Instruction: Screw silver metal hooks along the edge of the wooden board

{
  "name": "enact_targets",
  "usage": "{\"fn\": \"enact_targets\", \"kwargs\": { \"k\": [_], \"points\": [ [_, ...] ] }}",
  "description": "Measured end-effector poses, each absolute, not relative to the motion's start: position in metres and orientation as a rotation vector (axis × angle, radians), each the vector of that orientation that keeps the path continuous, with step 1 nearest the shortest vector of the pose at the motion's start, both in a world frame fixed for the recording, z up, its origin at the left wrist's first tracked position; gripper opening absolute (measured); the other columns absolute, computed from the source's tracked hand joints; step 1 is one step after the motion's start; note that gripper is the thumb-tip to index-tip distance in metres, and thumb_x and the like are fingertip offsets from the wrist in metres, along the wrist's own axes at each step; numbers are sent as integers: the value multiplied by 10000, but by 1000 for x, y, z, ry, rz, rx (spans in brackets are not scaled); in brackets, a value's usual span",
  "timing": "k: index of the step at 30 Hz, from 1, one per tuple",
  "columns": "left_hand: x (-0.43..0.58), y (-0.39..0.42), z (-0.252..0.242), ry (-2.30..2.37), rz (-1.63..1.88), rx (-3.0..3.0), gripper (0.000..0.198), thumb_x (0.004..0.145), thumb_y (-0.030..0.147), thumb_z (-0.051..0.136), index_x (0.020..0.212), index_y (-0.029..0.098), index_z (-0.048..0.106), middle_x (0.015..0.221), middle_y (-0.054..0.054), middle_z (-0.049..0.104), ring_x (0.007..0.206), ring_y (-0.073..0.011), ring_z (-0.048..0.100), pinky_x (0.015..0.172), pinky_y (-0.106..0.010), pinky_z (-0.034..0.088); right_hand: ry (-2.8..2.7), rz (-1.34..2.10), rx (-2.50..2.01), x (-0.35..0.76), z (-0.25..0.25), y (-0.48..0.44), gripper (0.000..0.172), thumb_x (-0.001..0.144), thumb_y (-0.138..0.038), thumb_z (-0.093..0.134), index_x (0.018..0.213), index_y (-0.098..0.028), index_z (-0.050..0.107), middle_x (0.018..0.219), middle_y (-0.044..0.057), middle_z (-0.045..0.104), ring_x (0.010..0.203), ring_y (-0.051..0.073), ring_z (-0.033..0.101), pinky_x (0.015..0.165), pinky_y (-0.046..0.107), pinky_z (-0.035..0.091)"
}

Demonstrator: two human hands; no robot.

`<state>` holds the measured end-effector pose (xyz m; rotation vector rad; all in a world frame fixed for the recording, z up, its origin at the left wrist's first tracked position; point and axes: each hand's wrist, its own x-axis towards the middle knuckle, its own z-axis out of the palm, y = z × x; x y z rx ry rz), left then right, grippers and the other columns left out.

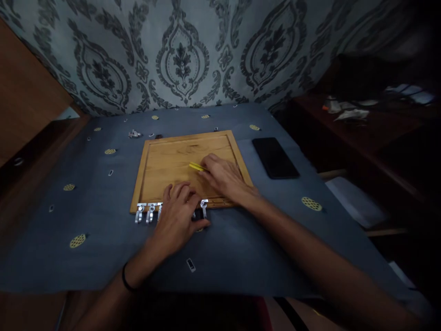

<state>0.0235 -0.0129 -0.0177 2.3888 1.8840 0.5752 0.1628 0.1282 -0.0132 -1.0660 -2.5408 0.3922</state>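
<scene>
A wooden panel with a raised frame lies flat on the cloth-covered table. Along its front rail sits a row of several metal hinges, with arms overhanging the edge; my left hand hides part of the row. Small dark holes show in the rail right of the last hinge. My left hand rests across the hinges with its fingers apart, the thumb low beside the last one. Closed around a slim yellow stick-like tool, my right hand lies over the panel's right part; the tool's kind cannot be made out.
A black phone lies right of the panel. Behind the panel's left corner is a small metal piece, perhaps another hinge. A patterned curtain hangs at the back. Dark wooden furniture with clutter stands at the right.
</scene>
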Motion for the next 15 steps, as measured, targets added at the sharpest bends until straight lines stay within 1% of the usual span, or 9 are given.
{"fn": "enact_targets", "kwargs": {
  "k": [2, 3, 4, 5, 6, 7, 9, 12, 15],
  "points": [
    [23, -13, -18, 1881, 575, 2383, 502, 696, 355, 944, 1084, 183, 678, 1183, -99, 668, 1283, -352, 531, 1111, -612, 385, -2244, 515, -995, 176, -6, 122, 166, 952, -225, 625, 1103, -160, 647, 1041, 98, 698, 840, 206, 664, 702, 308, 494],
    [23, -13, -18, 1881, 573, 2381, 502, 695, 358, 944, 1084, 184, 679, 1181, -98, 668, 1287, -354, 528, 1111, -614, 383, -2075, 626, -936, 183, -3, 118, 215, 963, -247, 616, 1164, -171, 626, 1034, 81, 682, 801, 184, 654, 674, 298, 500],
    [23, -13, -18, 1881, 569, 2382, 499, 697, 361, 943, 1083, 185, 679, 1180, -98, 668, 1291, -356, 526, 1111, -616, 382, -1905, 740, -906, 190, 0, 113, 256, 979, -284, 600, 1217, -190, 604, 1008, 60, 662, 724, 158, 632, 616, 284, 491],
    [23, -13, -18, 1879, 564, 2383, 492, 704, 363, 938, 1083, 188, 680, 1181, -98, 667, 1295, -357, 524, 1112, -616, 381, -1787, 850, -894, 196, 2, 107, 244, 984, -336, 606, 1193, -210, 606, 983, 43, 643, 671, 137, 612, 567, 270, 483],
    [23, -13, -18, 1878, 565, 2384, 482, 710, 368, 935, 1079, 190, 681, 1180, -98, 667, 1295, -357, 524, 1112, -616, 381, -1689, 931, -910, 202, 3, 102, 203, 991, -389, 599, 1115, -229, 621, 934, 25, 623, 628, 122, 590, 538, 261, 478],
    [22, -14, -18, 1873, 568, 2385, 473, 716, 373, 930, 1076, 191, 683, 1182, -98, 667, 1293, -356, 526, 1110, -614, 384, -1603, 989, -903, 206, 3, 96, 197, 995, -429, 590, 1056, -243, 618, 900, 14, 608, 590, 110, 566, 511, 255, 474],
    [22, -14, -19, 1861, 580, 2387, 469, 726, 388, 921, 1079, 188, 685, 1184, -101, 669, 1293, -354, 527, 1103, -604, 393, -1473, 1043, -878, 210, 0, 88, 214, 994, -475, 584, 997, -261, 586, 887, 6, 598, 560, 97, 539, 481, 244, 469],
    [21, -14, -19, 1861, 592, 2392, 494, 726, 413, 916, 1096, 177, 689, 1176, -108, 675, 1295, -357, 526, 1099, -597, 402, -1427, 1072, -841, 207, -6, 82, 264, 975, -521, 609, 981, -262, 558, 883, -3, 600, 542, 80, 540, 490, 232, 494],
    [20, -12, -20, 1867, 581, 2398, 505, 718, 422, 918, 1098, 178, 693, 1179, -110, 678, 1299, -359, 525, 1112, -598, 398, -1437, 1109, -793, 202, -11, 80, 357, 938, -593, 635, 990, -250, 550, 901, -9, 623, 539, 73, 564, 506, 231, 522]
  ]
}}
